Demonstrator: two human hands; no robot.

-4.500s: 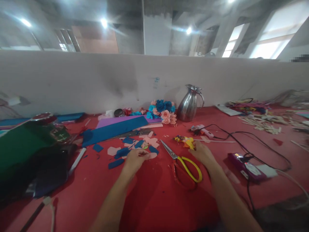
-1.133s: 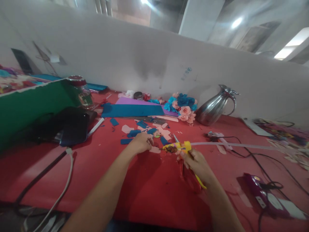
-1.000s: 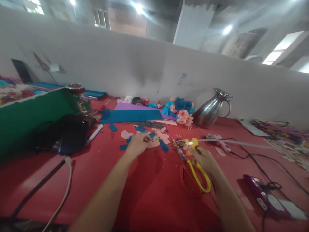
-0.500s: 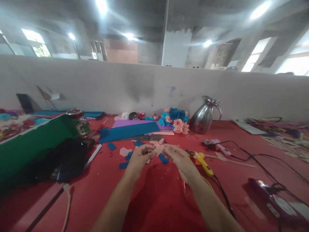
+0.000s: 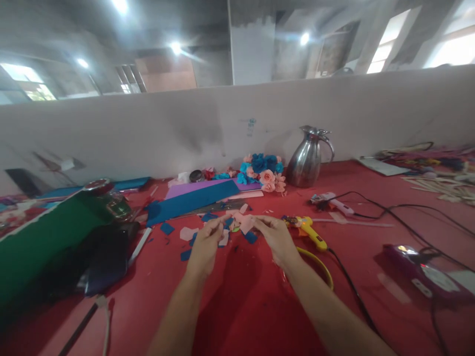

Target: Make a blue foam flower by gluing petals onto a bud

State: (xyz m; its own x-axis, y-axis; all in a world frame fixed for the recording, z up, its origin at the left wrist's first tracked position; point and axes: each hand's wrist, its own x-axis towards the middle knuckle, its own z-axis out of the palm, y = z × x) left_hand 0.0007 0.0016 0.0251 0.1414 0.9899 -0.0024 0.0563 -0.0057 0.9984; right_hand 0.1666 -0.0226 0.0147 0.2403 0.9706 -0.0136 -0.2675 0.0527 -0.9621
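Observation:
My right hand (image 5: 276, 237) pinches a pink paper piece (image 5: 247, 224) between thumb and fingertips, above the red table (image 5: 237, 306). Just left of it, my left hand (image 5: 205, 244) has its thumb and fingers pressed together. Whether those fingertips also grip the paper or another small bit is too small to tell. Cut blue pieces (image 5: 250, 237) and pink pieces (image 5: 187, 233) of paper lie scattered under and around both hands. A yellow hot glue gun (image 5: 313, 233) rests beside my right hand, its nozzle end towards the fingers.
Behind the scraps lie a long blue paper strip (image 5: 195, 201) and a bunch of blue and pink paper flowers (image 5: 265, 173). A steel jug (image 5: 305, 160) stands by the wall. Rightward are a pink glue gun (image 5: 337, 204), cords and a purple power strip (image 5: 426, 274); leftward, a green box (image 5: 48, 232).
My hands have drawn slightly apart, and the pink paper now shows more clearly at my right fingertips. The whole view has turned a little to the right.

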